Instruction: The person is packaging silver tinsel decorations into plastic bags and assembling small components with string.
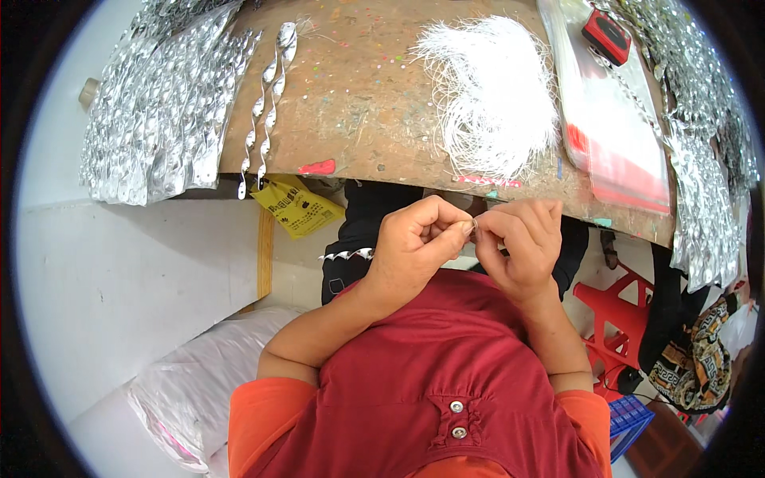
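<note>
My left hand [418, 243] and my right hand [522, 243] meet in front of my chest, just off the table's near edge. Between their pinched fingertips shows a bit of thin thread [476, 228], too fine to make out fully. A silver twisted strip [348, 255] sticks out to the left from behind my left hand; the rest of it is hidden by the hand. On the table, a heap of loose white strings [498, 99] lies beyond my hands. Two silver twisted strips [267, 107] hang over the edge at the left.
Bundles of silver twisted strips lie at the left [163, 119] and right [705, 207] of the brown table [358, 95]. Clear plastic bags [610, 127] and a red-black device [606, 37] sit at right. A yellow bag [299, 209] hangs below; a red stool [617, 319] stands on the floor.
</note>
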A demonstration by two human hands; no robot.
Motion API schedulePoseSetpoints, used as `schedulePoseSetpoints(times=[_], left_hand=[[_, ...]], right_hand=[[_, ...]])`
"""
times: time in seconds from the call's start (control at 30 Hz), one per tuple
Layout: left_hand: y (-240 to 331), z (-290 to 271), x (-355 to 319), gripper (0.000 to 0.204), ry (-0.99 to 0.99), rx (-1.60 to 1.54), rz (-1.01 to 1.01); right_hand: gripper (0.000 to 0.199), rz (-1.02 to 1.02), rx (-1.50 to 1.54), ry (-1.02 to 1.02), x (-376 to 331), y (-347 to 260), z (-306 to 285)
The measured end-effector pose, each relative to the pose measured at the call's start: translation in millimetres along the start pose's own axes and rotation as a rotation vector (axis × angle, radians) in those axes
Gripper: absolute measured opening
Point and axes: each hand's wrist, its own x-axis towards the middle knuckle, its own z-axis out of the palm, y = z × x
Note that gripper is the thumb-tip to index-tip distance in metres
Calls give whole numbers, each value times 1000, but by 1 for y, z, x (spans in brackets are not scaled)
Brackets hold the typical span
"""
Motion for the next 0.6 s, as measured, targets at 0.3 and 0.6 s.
schedulePoseSetpoints(times=[0.3,0.6], left_hand=[[11,-6,0,12,-7,-2,-92],[18,-7,2,12,-49,-107,-146]], right_hand=[[16,255,164,50,0,8,-8],[28,840,1102,-213,-7,3,-13]])
